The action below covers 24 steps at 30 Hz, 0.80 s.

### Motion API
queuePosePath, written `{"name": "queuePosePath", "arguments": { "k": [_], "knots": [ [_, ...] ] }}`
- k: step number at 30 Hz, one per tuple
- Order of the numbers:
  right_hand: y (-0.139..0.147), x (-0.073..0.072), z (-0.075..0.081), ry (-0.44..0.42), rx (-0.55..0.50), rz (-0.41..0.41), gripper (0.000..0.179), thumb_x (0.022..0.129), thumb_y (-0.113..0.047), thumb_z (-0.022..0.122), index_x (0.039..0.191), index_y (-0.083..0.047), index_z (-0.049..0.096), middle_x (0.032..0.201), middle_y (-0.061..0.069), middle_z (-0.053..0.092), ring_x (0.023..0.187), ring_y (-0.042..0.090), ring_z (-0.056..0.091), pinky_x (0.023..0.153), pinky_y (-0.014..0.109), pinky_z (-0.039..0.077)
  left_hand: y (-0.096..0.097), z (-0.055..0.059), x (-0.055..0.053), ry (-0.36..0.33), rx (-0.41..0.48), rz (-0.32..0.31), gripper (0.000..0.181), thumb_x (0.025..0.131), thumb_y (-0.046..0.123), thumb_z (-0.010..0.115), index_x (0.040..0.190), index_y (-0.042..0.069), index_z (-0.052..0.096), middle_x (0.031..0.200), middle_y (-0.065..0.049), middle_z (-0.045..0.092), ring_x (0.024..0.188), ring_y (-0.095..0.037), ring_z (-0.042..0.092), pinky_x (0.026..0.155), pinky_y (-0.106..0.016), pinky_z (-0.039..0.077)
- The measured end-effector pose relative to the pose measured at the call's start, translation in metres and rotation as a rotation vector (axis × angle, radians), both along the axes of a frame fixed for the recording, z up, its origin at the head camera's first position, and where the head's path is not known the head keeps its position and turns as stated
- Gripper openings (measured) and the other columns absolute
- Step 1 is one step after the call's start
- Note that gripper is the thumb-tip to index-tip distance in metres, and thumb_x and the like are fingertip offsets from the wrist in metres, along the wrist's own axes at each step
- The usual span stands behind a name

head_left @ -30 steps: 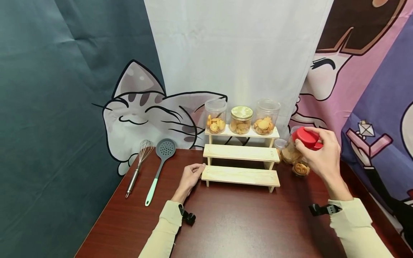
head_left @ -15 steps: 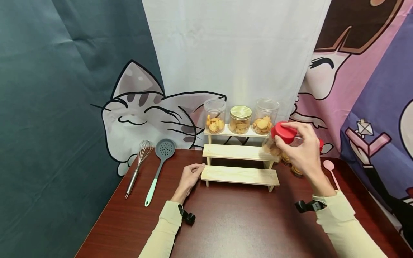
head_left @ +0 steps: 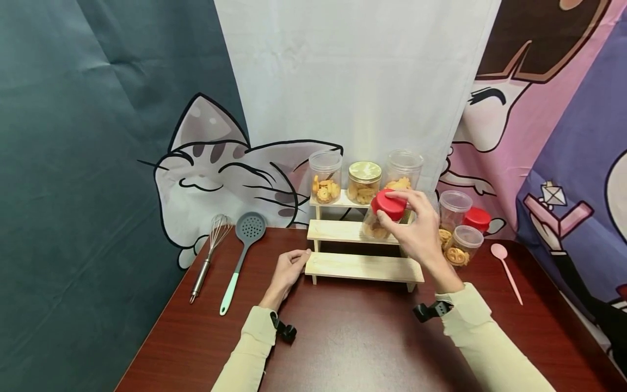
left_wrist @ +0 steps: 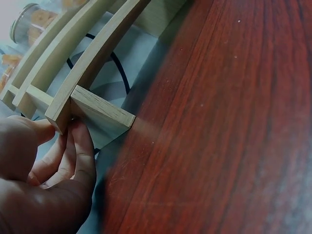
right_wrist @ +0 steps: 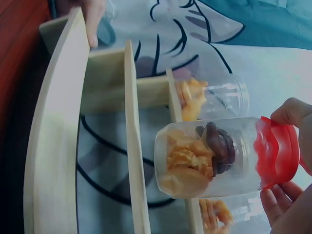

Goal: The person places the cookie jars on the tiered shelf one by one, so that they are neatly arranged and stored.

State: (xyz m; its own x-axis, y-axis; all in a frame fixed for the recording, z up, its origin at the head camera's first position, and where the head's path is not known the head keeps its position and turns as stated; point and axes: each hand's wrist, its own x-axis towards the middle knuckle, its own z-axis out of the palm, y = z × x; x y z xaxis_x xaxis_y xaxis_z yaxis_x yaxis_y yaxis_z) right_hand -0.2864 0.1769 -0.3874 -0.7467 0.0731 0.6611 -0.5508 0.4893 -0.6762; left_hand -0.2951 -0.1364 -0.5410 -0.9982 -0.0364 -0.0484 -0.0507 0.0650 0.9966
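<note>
My right hand grips a clear jar by its red lid, the jar upright at the middle step of a wooden three-tier rack. Cookies and a dark brown piece show through the jar in the right wrist view, its base close to the middle board. Whether it touches that board I cannot tell. At the rack's left end, my left hand pinches the lowest board between thumb and fingers. Along the top step stand two clear-lidded cookie jars, one at left, and a gold-lidded jar between them.
Right of the rack are clear-lidded cookie jars and a red-lidded one. A pink spoon lies farther right. At left lie a whisk and a grey skimmer with a mint handle. A printed cloth hangs behind.
My right hand has carried the red-lidded jar leftward from the group of jars to the rack's middle step. My left hand stays at the lowest board's end.
</note>
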Motion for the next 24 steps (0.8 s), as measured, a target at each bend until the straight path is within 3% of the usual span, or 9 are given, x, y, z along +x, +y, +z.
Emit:
{"name": "queuePosePath", "arguments": {
  "k": [9,18,24],
  "knots": [
    [-0.034,-0.008,-0.006,-0.007,-0.023,0.102,0.044,0.084,-0.017,0.094,0.126,-0.017,0.079,0.135,0.008,0.071,0.128,0.023,0.061,0.107,0.048,0.047,-0.001,0.0,0.0,0.002,0.022,-0.019,0.036,0.109,0.027,0.068,0.125,-0.005,0.075,0.11,-0.016,0.082,0.088,-0.009,0.075,0.079,-0.022,0.061],
    [-0.061,-0.02,-0.008,-0.037,-0.049,0.157,0.044,0.086,-0.017,0.093,0.127,-0.016,0.078,0.136,0.007,0.073,0.125,0.024,0.065,0.106,0.052,0.052,0.0,-0.001,0.0,0.0,0.018,-0.01,0.037,0.109,0.028,0.068,0.125,-0.004,0.076,0.111,-0.018,0.082,0.088,-0.009,0.075,0.079,-0.022,0.061],
    [-0.075,-0.025,-0.01,-0.065,-0.065,0.173,0.044,0.088,-0.015,0.091,0.13,-0.014,0.077,0.141,0.007,0.071,0.127,0.026,0.067,0.105,0.047,0.055,0.0,-0.001,0.0,0.002,0.036,-0.009,0.036,0.108,0.028,0.069,0.125,-0.004,0.076,0.112,-0.019,0.082,0.087,-0.009,0.075,0.078,-0.021,0.06]
  ]
}}
